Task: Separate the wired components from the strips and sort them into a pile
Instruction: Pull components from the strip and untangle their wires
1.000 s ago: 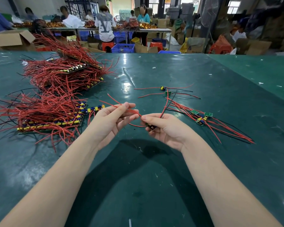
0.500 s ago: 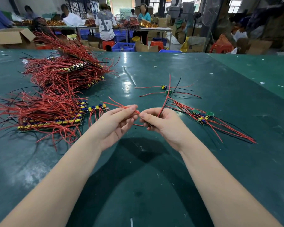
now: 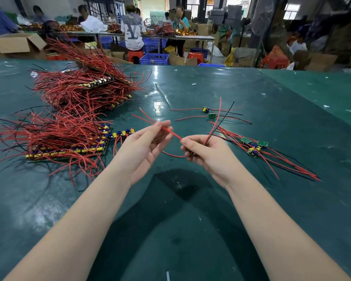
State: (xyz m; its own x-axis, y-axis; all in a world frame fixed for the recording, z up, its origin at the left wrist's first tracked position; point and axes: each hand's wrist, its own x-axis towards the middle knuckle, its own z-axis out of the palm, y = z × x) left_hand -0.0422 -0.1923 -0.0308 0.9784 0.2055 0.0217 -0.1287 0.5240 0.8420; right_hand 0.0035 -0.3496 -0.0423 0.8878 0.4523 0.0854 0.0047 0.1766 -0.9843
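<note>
1. Nearest, two bare forearms reach over the green bench [image 3: 190, 230] from its near edge.
2. The left hand [image 3: 144, 147] pinches red wires [image 3: 166, 129] between thumb and fingertips; the right hand [image 3: 207, 153] is clenched around a wired component [image 3: 194, 154], its red and black leads sticking up.
3. Just right lies the pile of separated components [image 3: 253, 147].
4. Toward the left edge sit the uncut strips [image 3: 69, 149], with a taller stack [image 3: 85, 88] behind them.
5. Two loose components [image 3: 209, 112] lie farther out, mid-bench.

Green table [image 3: 292, 110] — wired strips [image 3: 65, 138], loose components [image 3: 253, 148]
</note>
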